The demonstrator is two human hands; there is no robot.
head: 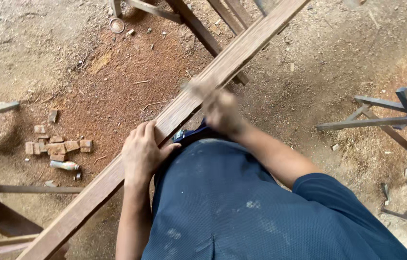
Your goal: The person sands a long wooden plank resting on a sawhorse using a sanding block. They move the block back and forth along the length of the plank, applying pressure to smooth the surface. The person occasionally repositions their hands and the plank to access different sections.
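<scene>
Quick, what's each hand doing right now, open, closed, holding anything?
Left hand: open, pressing flat on the long wooden plank.
Right hand: motion-blurred on the plank; grip cannot be told.

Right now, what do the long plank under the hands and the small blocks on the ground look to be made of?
The long plank looks like bare, unfinished wood: brown, matte, with lengthwise grain streaks. The small blocks seem to be wood offcuts, reddish-brown with square-cut edges, though they are too small to be sure. The left hand rests on the plank; the right hand is blurred.
</scene>
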